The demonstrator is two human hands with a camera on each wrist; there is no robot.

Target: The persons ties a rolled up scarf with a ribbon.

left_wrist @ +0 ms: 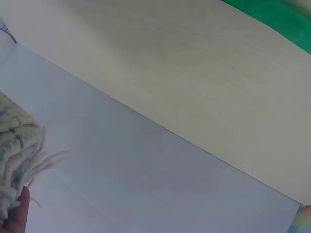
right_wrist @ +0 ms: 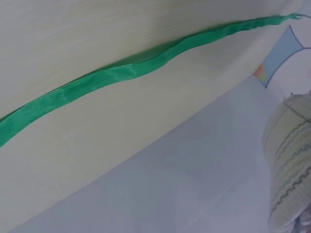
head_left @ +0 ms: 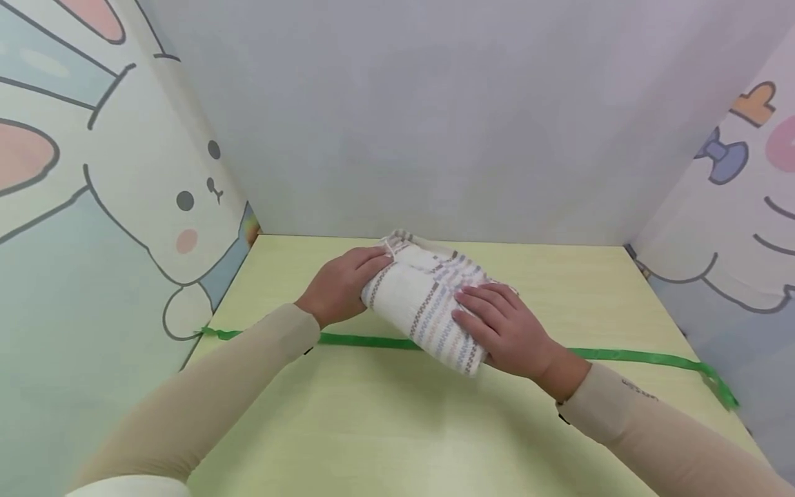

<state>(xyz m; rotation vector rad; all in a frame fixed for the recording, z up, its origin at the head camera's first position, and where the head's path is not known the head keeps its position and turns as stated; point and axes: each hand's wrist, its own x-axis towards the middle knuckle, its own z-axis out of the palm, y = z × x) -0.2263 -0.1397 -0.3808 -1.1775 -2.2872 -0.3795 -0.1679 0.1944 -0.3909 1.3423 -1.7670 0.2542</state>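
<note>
Between both hands is a folded white cloth with blue, brown and peach woven stripes and a fringe. It is held tilted above the table, with a shadow below. My left hand grips its upper left end, fingers at the edge. At the lower right end, my right hand holds it, fingers laid across the top and the thumb hidden. In the left wrist view, stacked layers of the cloth and loose fringe show beside a fingertip. The right wrist view catches a rounded fold of the cloth.
A green ribbon runs across the pale yellow table, passing behind the cloth. A plain grey wall rises at the table's far edge. Cartoon-printed walls stand at the left and right.
</note>
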